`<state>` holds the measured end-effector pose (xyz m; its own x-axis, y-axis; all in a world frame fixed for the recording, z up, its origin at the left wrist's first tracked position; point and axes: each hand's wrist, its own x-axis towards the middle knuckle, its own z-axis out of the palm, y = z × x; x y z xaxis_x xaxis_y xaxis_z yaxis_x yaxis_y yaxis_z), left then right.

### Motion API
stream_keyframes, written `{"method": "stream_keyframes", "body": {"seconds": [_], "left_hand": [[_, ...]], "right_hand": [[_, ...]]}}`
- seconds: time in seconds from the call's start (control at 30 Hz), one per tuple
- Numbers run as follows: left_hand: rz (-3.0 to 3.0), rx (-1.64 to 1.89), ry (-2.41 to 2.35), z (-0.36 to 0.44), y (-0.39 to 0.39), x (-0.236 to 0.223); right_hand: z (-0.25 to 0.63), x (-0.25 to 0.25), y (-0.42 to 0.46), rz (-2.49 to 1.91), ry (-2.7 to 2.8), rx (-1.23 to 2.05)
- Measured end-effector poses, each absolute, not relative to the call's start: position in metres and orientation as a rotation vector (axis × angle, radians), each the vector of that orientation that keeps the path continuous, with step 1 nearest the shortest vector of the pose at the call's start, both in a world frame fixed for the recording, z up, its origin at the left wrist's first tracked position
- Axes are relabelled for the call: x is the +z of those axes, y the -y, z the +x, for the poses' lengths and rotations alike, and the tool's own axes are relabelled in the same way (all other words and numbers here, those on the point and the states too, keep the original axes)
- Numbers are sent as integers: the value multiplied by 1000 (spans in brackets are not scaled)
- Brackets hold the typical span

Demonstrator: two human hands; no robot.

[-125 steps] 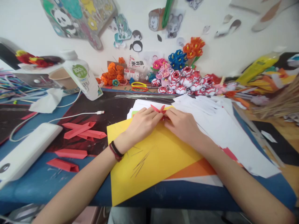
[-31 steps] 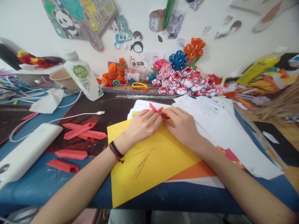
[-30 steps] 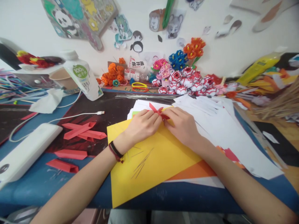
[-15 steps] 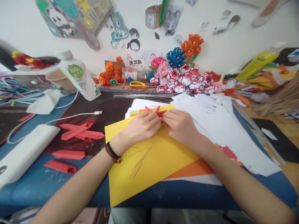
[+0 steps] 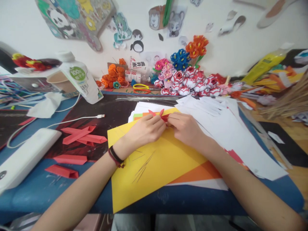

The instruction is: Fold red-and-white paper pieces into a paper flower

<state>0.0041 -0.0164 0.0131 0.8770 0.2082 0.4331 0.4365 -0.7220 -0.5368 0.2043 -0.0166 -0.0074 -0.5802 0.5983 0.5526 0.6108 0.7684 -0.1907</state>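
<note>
Between my two hands is a red folded-paper flower (image 5: 164,117) with pointed petals sticking up past my fingers. My left hand (image 5: 150,128) pinches it from the left, and my right hand (image 5: 184,126) grips its right side with bent fingers. Its lower part is hidden behind my fingertips. Both hands are over a yellow paper sheet (image 5: 141,189), on which several thin dark wires (image 5: 144,168) lie. To the left, several red folded paper strips (image 5: 83,136) are piled on the dark mat, with two more red strips (image 5: 69,159) closer to me.
A white power bank (image 5: 29,158) with a cable lies at left, near a white bottle (image 5: 80,80). White paper sheets (image 5: 240,138) spread out on the right. Along the wall stand red-and-white paper flowers (image 5: 192,83), yellow-handled pliers (image 5: 141,87) and a yellow bottle (image 5: 267,65).
My fingers have shifted around the red flower, which has turned so its petals point differently and less of it shows on the right. The whole view has slid slightly.
</note>
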Motion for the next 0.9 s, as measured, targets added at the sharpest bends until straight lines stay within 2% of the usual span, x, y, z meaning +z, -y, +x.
{"method": "stream_keyframes", "body": {"seconds": [0.2, 0.37, 0.67, 0.9], "left_hand": [[-2463, -457, 628, 4, 12, 5], [-2631, -657, 790, 5, 8, 1], [-2575, -827, 865, 5, 12, 4], [-2566, -1211, 1042, 7, 11, -1]], "right_hand": [[205, -4, 16, -963, 2225, 283], [207, 1, 15, -1055, 2140, 477], [205, 7, 17, -1134, 2003, 451], [198, 6, 18, -1101, 2017, 303]]}}
